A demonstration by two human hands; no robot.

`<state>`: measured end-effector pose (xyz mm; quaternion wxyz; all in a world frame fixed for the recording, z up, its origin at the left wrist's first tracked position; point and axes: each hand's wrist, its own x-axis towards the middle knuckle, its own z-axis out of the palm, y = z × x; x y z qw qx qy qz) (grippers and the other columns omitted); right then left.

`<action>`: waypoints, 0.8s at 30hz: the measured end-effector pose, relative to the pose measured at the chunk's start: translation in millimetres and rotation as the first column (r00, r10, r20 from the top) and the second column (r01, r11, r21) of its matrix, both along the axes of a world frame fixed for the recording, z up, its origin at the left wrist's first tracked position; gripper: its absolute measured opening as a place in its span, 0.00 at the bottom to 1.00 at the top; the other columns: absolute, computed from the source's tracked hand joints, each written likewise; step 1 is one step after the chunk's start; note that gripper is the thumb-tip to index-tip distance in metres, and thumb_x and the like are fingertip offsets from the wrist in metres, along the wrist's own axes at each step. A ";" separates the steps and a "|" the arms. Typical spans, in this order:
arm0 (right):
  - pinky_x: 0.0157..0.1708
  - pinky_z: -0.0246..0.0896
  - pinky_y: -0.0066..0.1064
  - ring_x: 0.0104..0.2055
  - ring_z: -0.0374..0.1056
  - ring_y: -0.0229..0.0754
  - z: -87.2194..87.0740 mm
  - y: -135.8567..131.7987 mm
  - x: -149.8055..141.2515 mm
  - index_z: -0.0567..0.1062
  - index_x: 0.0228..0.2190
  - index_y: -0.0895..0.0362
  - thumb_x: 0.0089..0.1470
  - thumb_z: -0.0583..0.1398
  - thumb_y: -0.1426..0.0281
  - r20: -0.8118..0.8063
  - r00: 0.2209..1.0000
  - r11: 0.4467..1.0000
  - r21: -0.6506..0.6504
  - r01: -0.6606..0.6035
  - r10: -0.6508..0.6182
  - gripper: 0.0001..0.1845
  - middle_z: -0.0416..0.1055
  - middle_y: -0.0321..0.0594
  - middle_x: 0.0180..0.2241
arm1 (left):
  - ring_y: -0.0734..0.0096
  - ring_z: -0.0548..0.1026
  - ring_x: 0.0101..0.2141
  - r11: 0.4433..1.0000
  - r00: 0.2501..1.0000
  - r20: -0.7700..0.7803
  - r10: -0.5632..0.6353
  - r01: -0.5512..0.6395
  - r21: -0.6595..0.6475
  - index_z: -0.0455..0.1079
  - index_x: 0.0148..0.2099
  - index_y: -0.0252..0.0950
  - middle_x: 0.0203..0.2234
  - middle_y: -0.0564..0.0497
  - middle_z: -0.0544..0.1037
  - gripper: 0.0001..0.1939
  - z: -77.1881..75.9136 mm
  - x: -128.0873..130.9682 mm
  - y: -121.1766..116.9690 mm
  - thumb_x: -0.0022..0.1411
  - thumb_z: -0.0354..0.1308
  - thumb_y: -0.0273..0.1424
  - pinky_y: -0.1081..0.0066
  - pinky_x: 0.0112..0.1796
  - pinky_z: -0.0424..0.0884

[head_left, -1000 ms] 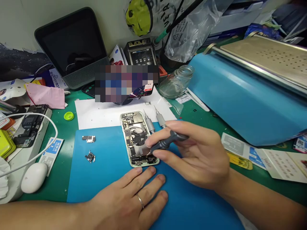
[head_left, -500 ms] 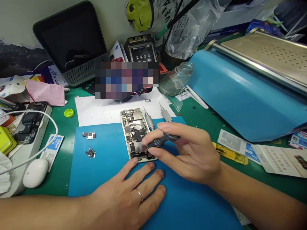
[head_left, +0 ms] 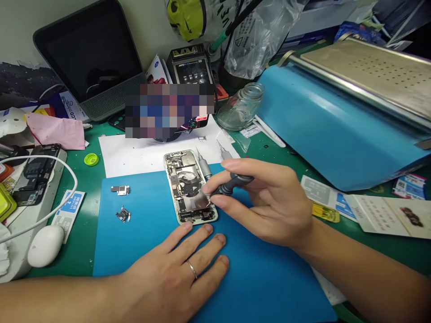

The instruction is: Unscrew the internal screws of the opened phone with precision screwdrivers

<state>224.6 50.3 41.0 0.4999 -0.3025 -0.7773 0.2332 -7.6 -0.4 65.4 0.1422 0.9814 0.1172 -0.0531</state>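
Note:
An opened smartphone (head_left: 188,184) with bare inner parts lies on the blue mat (head_left: 141,251). My right hand (head_left: 269,202) grips a dark screwdriver (head_left: 232,183) between thumb and fingers, its tip at the phone's lower right part. Flat on the mat, my left hand (head_left: 188,264) has its fingers spread, the fingertips at the phone's bottom edge. To the left lie a small metal shield piece (head_left: 120,190) and a small dark part with several screws (head_left: 123,214). Two grey precision screwdrivers, one (head_left: 204,167) beside the phone and another (head_left: 225,151) farther right, rest on white paper.
A glass jar (head_left: 240,107) stands behind the paper (head_left: 116,154), near a large blue-covered machine (head_left: 323,121). At the left are a white cable (head_left: 72,172), a white earbud case (head_left: 45,246) and another opened phone (head_left: 37,177). A dark screen device (head_left: 90,54) stands at the back.
The whole view has shifted slightly. The screwdriver's tip has moved up a little along the phone's right side, in my right hand. My left hand stays spread near the phone's bottom edge.

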 end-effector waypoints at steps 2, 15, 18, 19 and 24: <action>0.40 0.78 0.30 0.40 0.79 0.39 -1.7 -1.5 -0.8 0.65 0.61 0.47 0.59 0.64 0.79 -0.028 0.999 0.999 -0.025 -0.021 0.020 0.32 0.79 0.37 0.41 | 0.44 0.53 0.70 1.000 1.000 0.011 -0.002 0.002 0.010 0.50 0.74 0.26 0.72 0.35 0.50 0.38 -1.0 -0.5 -0.5 0.74 0.47 0.48 0.51 0.67 0.50; 0.50 0.77 0.30 0.43 0.81 0.40 2.4 -3.3 -11.7 0.66 0.60 0.49 0.57 0.64 0.81 -0.009 0.997 0.997 0.014 -0.078 0.078 0.33 0.81 0.40 0.42 | 0.45 0.52 0.70 0.999 0.997 0.061 0.039 -0.041 0.032 0.54 0.72 0.28 0.71 0.36 0.54 0.36 -6.4 1.2 -4.6 0.76 0.42 0.50 0.48 0.68 0.42; 0.51 0.76 0.29 0.43 0.81 0.40 0.2 -2.8 -11.8 0.68 0.59 0.50 0.57 0.64 0.81 -0.030 0.998 0.998 0.011 -0.063 0.064 0.31 0.82 0.39 0.41 | 0.46 0.52 0.70 0.998 0.997 0.064 0.043 -0.045 0.034 0.55 0.72 0.29 0.71 0.36 0.55 0.36 -5.8 1.6 -3.6 0.75 0.43 0.51 0.49 0.68 0.42; 0.51 0.77 0.30 0.42 0.81 0.40 0.0 -2.6 -11.7 0.68 0.58 0.49 0.57 0.64 0.81 -0.028 0.998 0.998 0.011 -0.062 0.062 0.31 0.82 0.38 0.41 | 0.45 0.53 0.70 0.999 0.998 0.054 0.034 -0.036 0.035 0.55 0.72 0.29 0.71 0.36 0.55 0.36 -5.4 1.9 -3.3 0.75 0.43 0.51 0.49 0.68 0.43; 0.49 0.78 0.34 0.41 0.81 0.42 0.7 -2.3 -11.9 0.67 0.58 0.46 0.57 0.64 0.81 0.019 0.998 0.998 0.004 -0.057 0.057 0.32 0.82 0.37 0.40 | 0.45 0.55 0.69 0.999 0.997 0.067 0.027 -0.028 0.021 0.57 0.71 0.28 0.70 0.36 0.57 0.36 -3.4 4.1 -1.5 0.75 0.44 0.50 0.48 0.67 0.46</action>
